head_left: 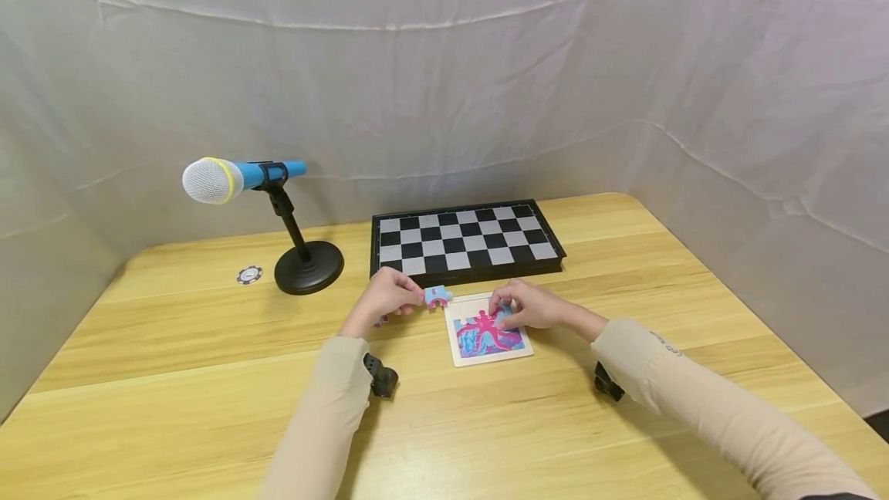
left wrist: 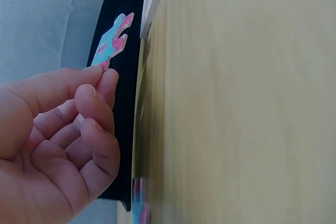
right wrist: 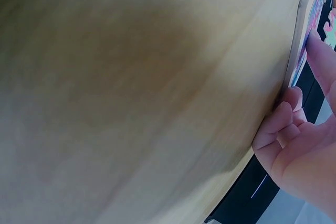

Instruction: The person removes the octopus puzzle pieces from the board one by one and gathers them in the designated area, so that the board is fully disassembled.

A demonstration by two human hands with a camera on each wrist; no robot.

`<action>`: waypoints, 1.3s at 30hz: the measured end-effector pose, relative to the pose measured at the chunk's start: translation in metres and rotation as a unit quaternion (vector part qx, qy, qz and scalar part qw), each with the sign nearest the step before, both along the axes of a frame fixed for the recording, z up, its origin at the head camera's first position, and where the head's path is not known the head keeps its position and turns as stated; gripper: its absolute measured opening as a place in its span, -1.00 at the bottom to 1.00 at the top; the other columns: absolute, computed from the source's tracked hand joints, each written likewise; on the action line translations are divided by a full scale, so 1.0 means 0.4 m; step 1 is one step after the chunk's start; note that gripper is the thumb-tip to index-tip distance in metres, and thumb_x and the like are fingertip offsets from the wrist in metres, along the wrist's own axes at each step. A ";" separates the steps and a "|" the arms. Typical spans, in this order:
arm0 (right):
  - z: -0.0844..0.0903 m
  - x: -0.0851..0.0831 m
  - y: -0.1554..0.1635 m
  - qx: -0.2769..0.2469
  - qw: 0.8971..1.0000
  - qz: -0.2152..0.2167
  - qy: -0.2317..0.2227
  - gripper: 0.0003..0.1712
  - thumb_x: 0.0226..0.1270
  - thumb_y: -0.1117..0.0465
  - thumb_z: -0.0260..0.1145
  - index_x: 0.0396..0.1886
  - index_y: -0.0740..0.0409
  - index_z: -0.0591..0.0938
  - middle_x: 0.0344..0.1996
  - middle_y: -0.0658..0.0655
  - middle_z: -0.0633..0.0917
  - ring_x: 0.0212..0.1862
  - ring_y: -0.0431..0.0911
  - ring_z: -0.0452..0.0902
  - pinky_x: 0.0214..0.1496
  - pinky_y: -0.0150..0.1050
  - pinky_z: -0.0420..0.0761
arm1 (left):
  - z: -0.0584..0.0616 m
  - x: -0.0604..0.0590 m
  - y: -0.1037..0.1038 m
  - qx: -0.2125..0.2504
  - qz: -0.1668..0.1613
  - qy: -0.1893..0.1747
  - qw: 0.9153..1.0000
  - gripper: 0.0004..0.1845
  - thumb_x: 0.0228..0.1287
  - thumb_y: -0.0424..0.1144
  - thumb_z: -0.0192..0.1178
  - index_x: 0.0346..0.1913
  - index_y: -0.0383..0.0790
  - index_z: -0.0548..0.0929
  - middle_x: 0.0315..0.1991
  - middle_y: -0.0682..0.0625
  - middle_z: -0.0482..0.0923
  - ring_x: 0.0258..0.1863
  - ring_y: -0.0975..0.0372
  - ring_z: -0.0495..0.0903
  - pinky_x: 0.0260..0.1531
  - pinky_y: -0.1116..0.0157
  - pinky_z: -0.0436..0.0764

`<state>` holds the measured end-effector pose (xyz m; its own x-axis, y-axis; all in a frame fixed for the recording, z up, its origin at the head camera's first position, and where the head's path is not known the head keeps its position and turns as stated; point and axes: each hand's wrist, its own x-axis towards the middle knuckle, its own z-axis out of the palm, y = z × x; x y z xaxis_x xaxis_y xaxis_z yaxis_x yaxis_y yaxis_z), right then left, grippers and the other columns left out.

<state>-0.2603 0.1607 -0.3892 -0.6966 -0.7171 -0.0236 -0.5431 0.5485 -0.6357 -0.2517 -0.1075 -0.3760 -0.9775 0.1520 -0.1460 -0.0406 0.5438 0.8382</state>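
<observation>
Watching from the head view: left hand (head_left: 384,295) pinched a puzzle piece (head_left: 437,296) just left of the puzzle tray (head_left: 464,357), lifted to line up | right hand (head_left: 531,305) pressed the tray's top, fingers relaxed, steadying it | left wrist: fingertips (left wrist: 102,80) gripped the piece by its edge | right wrist: finger (right wrist: 317,51) touched the tray's rim

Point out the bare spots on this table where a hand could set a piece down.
Bare wood spans the near edge of the table in front of both forearms, the right side beyond the chessboard, and the left stretch below the poker chip. It is crowded around the puzzle tray, where the left hand pinches a puzzle piece and the right hand presses the tray.
</observation>
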 end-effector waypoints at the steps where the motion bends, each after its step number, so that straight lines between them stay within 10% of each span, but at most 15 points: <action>1: -0.011 -0.008 0.005 -0.009 1.000 0.013 0.010 -0.83 0.10 0.15 0.33 -0.31 0.03 0.56 -0.36 0.06 0.42 -0.31 -0.08 0.27 -0.29 -0.24 0.35 | -0.001 0.000 -0.005 0.001 0.000 -0.002 1.000 -0.95 0.01 -0.41 0.25 -0.49 -0.36 0.65 -0.67 -0.09 0.55 -0.76 0.28 0.40 -0.72 0.43 0.36; 14: -0.007 -0.004 -0.006 0.021 0.999 -0.030 0.006 -0.53 0.05 0.27 0.36 -0.04 0.21 0.42 -0.40 0.07 0.43 -0.45 -0.16 0.29 -0.39 -0.34 0.37 | -0.003 0.007 -0.061 0.006 0.004 -0.014 1.000 -0.94 0.05 -0.43 0.22 -0.45 -0.40 0.64 -0.75 -0.01 0.46 -0.76 0.28 0.36 -0.71 0.40 0.39; 39: 0.001 0.002 -0.005 0.020 0.999 -0.030 0.008 -0.55 0.05 0.24 0.36 -0.06 0.25 0.45 -0.39 0.06 0.42 -0.44 -0.16 0.28 -0.38 -0.34 0.36 | -0.001 0.021 -0.109 0.005 -0.003 -0.052 0.999 -0.92 0.06 -0.44 0.21 -0.44 -0.45 0.63 -0.67 -0.04 0.54 -0.78 0.31 0.39 -0.72 0.45 0.37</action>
<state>-0.2594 0.1585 -0.3889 -0.7382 -0.6734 -0.0391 -0.5192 0.6042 -0.6044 -0.2432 -0.1510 -0.3764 -0.9564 0.1591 -0.2451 -0.1247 0.5362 0.8348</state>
